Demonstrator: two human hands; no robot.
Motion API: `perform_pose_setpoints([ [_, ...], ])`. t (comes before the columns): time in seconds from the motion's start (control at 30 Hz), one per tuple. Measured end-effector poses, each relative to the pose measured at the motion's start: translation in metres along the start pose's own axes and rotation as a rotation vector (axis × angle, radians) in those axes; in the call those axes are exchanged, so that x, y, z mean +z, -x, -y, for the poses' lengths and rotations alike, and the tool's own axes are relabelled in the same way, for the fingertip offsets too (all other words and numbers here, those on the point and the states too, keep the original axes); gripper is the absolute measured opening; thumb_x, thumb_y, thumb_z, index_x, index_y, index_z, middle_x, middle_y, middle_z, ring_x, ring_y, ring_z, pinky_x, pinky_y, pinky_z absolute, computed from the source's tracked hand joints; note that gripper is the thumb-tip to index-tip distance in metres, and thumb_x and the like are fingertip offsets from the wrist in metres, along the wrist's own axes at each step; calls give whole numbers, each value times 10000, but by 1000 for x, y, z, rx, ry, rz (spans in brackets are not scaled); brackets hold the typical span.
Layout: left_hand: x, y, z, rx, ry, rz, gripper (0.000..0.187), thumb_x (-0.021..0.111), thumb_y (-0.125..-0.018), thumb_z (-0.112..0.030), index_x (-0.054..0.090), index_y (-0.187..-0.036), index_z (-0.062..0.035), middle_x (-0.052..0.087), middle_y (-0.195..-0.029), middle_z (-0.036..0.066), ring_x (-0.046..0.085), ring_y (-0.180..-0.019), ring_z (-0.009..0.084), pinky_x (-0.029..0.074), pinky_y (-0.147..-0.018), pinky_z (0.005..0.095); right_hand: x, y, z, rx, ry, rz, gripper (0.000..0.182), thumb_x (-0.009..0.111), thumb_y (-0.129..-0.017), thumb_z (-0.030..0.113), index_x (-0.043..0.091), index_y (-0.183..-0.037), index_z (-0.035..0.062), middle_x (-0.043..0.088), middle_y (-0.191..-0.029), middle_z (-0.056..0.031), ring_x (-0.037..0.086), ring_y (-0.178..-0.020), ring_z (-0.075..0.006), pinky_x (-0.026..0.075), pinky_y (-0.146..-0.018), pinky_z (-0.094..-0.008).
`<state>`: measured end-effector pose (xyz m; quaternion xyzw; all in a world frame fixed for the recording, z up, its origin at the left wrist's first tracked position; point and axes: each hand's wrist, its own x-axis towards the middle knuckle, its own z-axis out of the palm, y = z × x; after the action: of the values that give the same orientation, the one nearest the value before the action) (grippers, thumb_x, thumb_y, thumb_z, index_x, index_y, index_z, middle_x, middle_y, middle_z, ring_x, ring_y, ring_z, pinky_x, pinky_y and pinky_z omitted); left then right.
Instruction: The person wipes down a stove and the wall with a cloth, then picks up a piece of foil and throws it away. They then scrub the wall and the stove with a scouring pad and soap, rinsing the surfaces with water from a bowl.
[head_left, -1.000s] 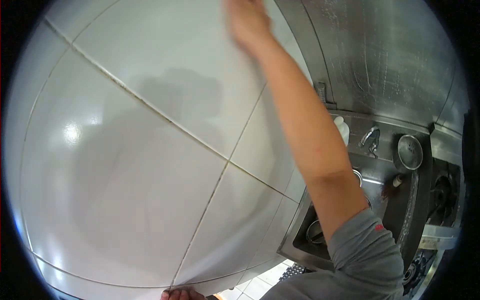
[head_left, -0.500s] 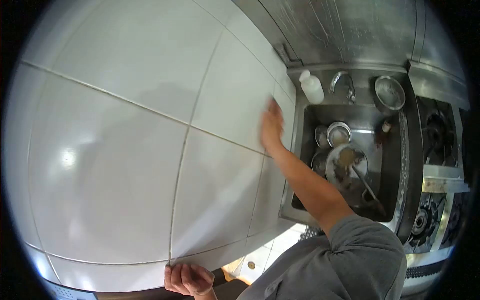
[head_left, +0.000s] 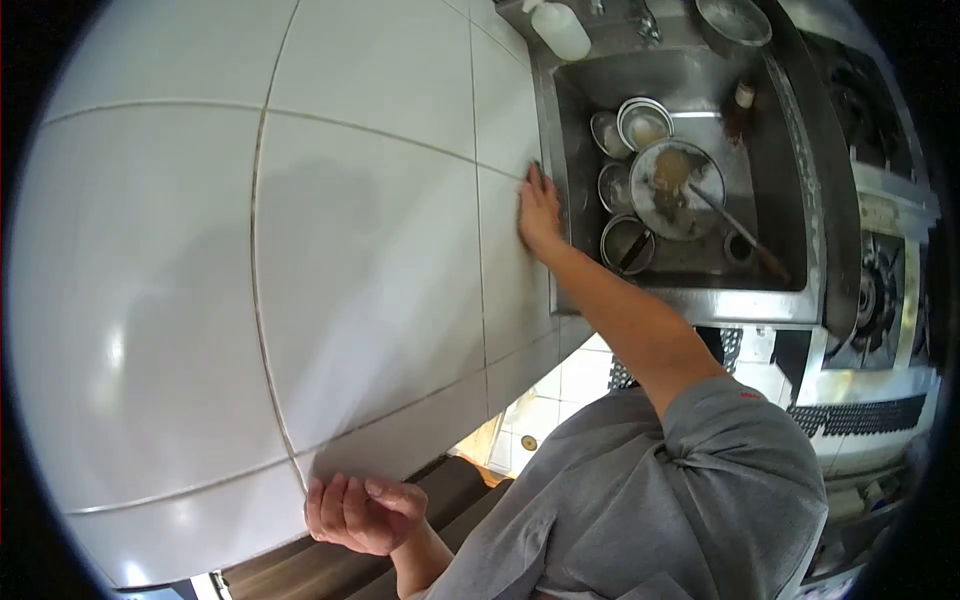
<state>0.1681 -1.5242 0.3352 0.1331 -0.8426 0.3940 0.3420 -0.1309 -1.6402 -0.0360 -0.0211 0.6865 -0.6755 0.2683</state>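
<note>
My right hand [head_left: 541, 214] presses on the white tiled counter [head_left: 375, 270], close to the sink's left rim. A small dark thing [head_left: 535, 168] shows at its fingertips; most of it is covered, and its kind cannot be made out. My left hand [head_left: 366, 514] is at the counter's near edge, fingers curled in, with nothing visible in them.
Right of the counter is a steel sink [head_left: 690, 305] holding a soapy pan [head_left: 650, 215] with a long-handled utensil [head_left: 740, 232] and several bowls. A white bottle [head_left: 562, 32] and a metal pot [head_left: 735, 22] stand behind it. Gas burners [head_left: 868, 300] lie further right.
My right hand, blurred before, has come nearer along the counter beside the sink. My view has shifted, so the sink sits higher in it. My left hand stays curled at the edge.
</note>
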Motion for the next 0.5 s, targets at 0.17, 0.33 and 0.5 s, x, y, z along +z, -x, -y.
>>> perform_pose_setpoints([
  [0.17, 3, -5, 6, 58, 149, -87, 185, 663, -971, -190, 696, -927, -13, 716, -928, 126, 689, -948, 345, 494, -925, 449, 60, 100, 117, -710, -17, -168, 527, 437, -1095, 162, 429, -1610, 52, 404, -1661, -188, 306, -1590, -352, 348, -1237, -491],
  [0.33, 5, -6, 9, 111, 190, -154, 195, 707, -970, -215, 701, -930, -24, 729, -908, 95, 720, -895, 328, 497, -895, 417, 23, 256, 309, -1295, -392, -13, 566, 665, -946, 205, 565, -1484, 59, 494, -1518, -187, 497, -1361, -418, 411, -1093, -580],
  [0.5, 1, -10, 1, 87, 149, -172, 136, 718, -963, -182, 703, -925, -53, 741, -913, 70, 731, -870, 292, 482, -865, 393, 17, 192, 52, -616, 61, -38, 554, 503, -1056, 160, 445, -1586, 11, 377, -1670, -235, 341, -1547, -408, 344, -1238, -482],
])
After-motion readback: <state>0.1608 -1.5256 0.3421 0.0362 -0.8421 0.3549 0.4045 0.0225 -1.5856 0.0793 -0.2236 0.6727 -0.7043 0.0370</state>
